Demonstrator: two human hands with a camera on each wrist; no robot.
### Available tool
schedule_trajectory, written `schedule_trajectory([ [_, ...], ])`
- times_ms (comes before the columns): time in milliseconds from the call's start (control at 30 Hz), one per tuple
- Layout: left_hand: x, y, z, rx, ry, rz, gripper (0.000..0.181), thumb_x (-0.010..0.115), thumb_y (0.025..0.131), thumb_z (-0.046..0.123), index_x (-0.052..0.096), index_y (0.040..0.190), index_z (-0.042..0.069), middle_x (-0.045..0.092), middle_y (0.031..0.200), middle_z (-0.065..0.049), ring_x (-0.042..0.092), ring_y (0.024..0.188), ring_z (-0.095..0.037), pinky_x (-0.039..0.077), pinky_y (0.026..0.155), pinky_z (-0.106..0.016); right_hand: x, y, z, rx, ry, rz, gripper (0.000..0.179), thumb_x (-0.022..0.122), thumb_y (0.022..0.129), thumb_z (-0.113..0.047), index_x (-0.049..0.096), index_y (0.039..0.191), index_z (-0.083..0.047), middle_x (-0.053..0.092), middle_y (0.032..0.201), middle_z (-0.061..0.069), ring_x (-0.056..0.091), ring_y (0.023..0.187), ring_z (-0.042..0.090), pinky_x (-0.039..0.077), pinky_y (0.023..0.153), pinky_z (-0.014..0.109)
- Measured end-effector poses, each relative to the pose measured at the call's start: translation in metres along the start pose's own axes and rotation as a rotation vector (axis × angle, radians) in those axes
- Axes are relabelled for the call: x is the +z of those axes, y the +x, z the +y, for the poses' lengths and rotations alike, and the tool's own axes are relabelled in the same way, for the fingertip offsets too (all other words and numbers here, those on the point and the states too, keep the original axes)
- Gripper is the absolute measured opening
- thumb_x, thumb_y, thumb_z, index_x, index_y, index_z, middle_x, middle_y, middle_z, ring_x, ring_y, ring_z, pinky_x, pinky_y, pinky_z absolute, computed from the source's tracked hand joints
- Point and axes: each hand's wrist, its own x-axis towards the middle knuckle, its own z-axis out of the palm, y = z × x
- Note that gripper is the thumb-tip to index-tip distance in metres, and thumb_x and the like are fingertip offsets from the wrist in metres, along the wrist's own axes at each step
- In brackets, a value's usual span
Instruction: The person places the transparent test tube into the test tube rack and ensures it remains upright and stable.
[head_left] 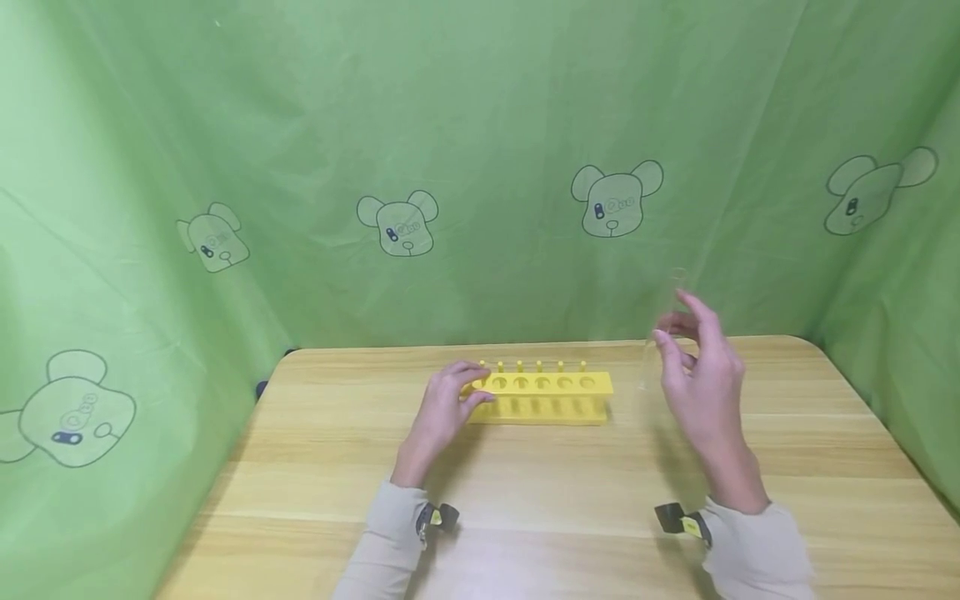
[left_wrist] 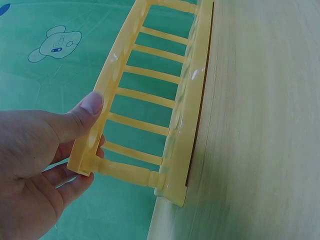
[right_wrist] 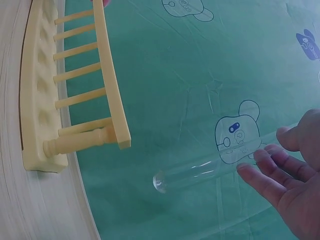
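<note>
A yellow test tube rack [head_left: 551,385] with a row of round holes and upright pegs stands on the table. My left hand [head_left: 444,404] grips the left end of its top plate, thumb in front and fingers behind, as the left wrist view shows. To the right of the rack, my right hand [head_left: 705,375] holds a clear glass test tube [right_wrist: 192,175] between thumb and fingers. The tube is raised above the table, tilted, its rounded end down and apart from the rack. All the rack holes that show hold no tube.
The wooden table [head_left: 540,500] stretches around the rack on all sides. Behind it and at both sides hangs a green curtain [head_left: 495,108] printed with bear heads. A dark strap with a small camera [head_left: 678,518] sits at each wrist.
</note>
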Motion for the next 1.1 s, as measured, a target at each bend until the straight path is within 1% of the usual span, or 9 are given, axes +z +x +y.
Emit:
schedule_trajectory([
  [300, -0.001, 0.0, 0.002, 0.002, -0.004, 0.008, 0.04, 0.083, 0.085, 0.015, 0.072, 0.12, 0.001, 0.07, 0.124, -0.015, 0.065, 0.118, -0.029, 0.051, 0.108, -0.038, 0.005, 0.0, -0.003, -0.025, 0.034, -0.008, 0.062, 0.07, 0.09, 0.014, 0.051, 0.146, -0.004, 0.07, 0.107, 0.022, 0.067, 0.099, 0.04, 0.051, 0.083, 0.006],
  [500, -0.001, 0.0, 0.001, 0.002, -0.005, 0.005, 0.04, 0.083, 0.085, 0.015, 0.072, 0.121, 0.001, 0.07, 0.125, -0.015, 0.065, 0.119, -0.029, 0.051, 0.108, -0.038, 0.008, 0.0, -0.006, -0.024, 0.056, -0.019, 0.062, 0.069, 0.09, 0.015, 0.051, 0.146, -0.004, 0.07, 0.108, 0.021, 0.067, 0.1, 0.041, 0.052, 0.084, 0.007],
  [700, -0.001, 0.001, 0.0, -0.002, 0.007, 0.0, 0.041, 0.081, 0.086, 0.019, 0.072, 0.122, 0.002, 0.069, 0.127, -0.015, 0.064, 0.12, -0.029, 0.05, 0.109, -0.037, 0.011, -0.001, -0.008, -0.027, 0.069, -0.033, 0.062, 0.069, 0.09, 0.014, 0.051, 0.147, -0.004, 0.07, 0.109, 0.022, 0.067, 0.102, 0.04, 0.052, 0.085, 0.007],
  [1100, 0.0, 0.0, 0.0, 0.008, 0.001, 0.005, 0.04, 0.082, 0.085, 0.016, 0.072, 0.121, 0.001, 0.07, 0.125, -0.015, 0.065, 0.118, -0.03, 0.051, 0.108, -0.038, 0.016, -0.004, -0.01, -0.025, 0.081, -0.05, 0.061, 0.069, 0.091, 0.013, 0.05, 0.147, -0.004, 0.069, 0.109, 0.023, 0.067, 0.104, 0.039, 0.053, 0.086, 0.008],
])
